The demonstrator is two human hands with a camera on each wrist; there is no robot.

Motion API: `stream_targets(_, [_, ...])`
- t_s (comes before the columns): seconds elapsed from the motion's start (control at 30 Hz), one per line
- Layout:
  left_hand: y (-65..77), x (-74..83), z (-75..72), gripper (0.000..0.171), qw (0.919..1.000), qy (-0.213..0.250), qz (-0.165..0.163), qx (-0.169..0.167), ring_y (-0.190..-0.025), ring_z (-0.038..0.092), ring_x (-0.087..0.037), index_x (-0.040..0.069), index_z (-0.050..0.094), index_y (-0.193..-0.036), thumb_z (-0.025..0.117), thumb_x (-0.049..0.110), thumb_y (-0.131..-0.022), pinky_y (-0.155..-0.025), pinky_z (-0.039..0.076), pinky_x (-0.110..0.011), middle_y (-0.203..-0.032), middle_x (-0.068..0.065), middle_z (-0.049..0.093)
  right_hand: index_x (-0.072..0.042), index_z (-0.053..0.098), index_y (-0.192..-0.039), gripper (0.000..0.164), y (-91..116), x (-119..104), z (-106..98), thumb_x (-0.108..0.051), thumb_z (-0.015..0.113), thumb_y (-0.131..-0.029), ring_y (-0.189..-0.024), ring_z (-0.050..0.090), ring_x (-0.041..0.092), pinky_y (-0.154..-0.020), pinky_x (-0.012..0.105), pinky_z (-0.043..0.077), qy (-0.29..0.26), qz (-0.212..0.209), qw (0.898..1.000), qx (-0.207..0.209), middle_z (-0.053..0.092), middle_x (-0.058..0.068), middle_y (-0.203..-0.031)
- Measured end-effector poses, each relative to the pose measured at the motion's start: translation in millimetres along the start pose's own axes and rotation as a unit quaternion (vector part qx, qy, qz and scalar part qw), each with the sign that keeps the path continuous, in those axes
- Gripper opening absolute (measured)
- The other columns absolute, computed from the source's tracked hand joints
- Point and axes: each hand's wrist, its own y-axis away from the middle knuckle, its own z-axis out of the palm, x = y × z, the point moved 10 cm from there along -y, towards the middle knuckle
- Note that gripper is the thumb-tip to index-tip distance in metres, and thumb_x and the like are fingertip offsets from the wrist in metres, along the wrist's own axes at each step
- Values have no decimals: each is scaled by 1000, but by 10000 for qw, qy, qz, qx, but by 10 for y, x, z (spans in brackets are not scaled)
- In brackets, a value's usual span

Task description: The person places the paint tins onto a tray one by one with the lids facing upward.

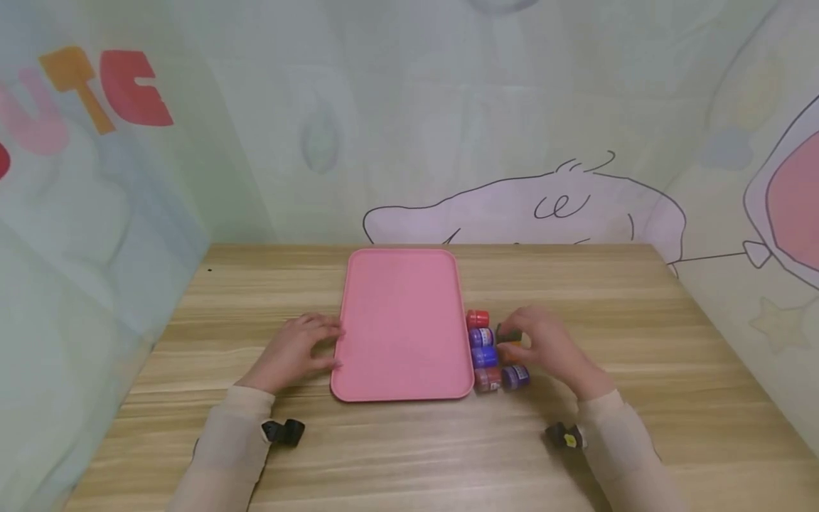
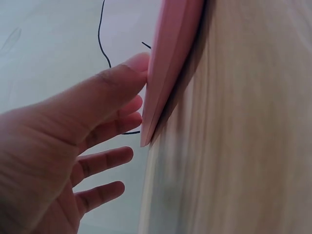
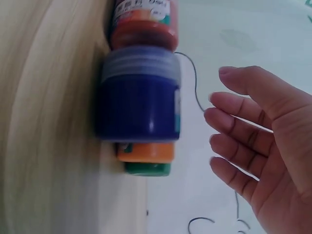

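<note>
A pink tray (image 1: 403,323) lies flat on the wooden table. At its left edge my left hand (image 1: 297,352) touches the rim with thumb and fingertips, seen closely in the left wrist view. Several small paint jars lie along the tray's right side: a red jar (image 1: 478,318), a purple jar (image 1: 481,337), a blue jar (image 1: 484,357), a brownish-red jar (image 1: 488,380) and a dark blue jar (image 3: 139,107). Behind that last one show an orange jar (image 3: 146,152) and a green jar (image 3: 147,169). My right hand (image 1: 544,345) hovers by these two, fingers loosely bent, with nothing in its grasp.
The wooden table (image 1: 409,455) reaches back to a printed cloth backdrop (image 1: 409,128). A tiny dark speck (image 1: 209,270) sits near its far left corner. Both wrists wear a small black camera, and the sleeves are light-coloured.
</note>
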Motion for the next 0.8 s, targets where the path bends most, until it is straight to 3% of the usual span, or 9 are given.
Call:
stream_targets(0.33, [-6,-56,21,53,9998,86,-137,-75,-123,53,-34,7,68,-118,81,34,-74,-104,40,-56,-129,-8,63,-17,70,-88,21,42,-216,126,-31,80,-76,-82,54,7,-75,27,50,153,-292,9985,-442,64,-7,-86])
stream_targets(0.47, [-4,-77,33,54,9998,137,-153,-80,-123,53,-34,8,68,-118,81,35,-74,-104,41,-57,-129,-8,63,-20,71,-85,21,71,-305,203,-36,80,-76,-77,49,4,-72,24,46,320,-587,9959,-611,62,-9,-82])
stream_targets(0.8, [20,-144,59,53,9991,340,-226,-56,-122,54,-33,9,67,-120,80,34,-76,-104,41,-57,-131,-7,63,-18,70,-83,21,120,-508,283,-30,82,-71,-75,48,4,-67,21,48,799,-1116,9895,-451,59,-8,-81])
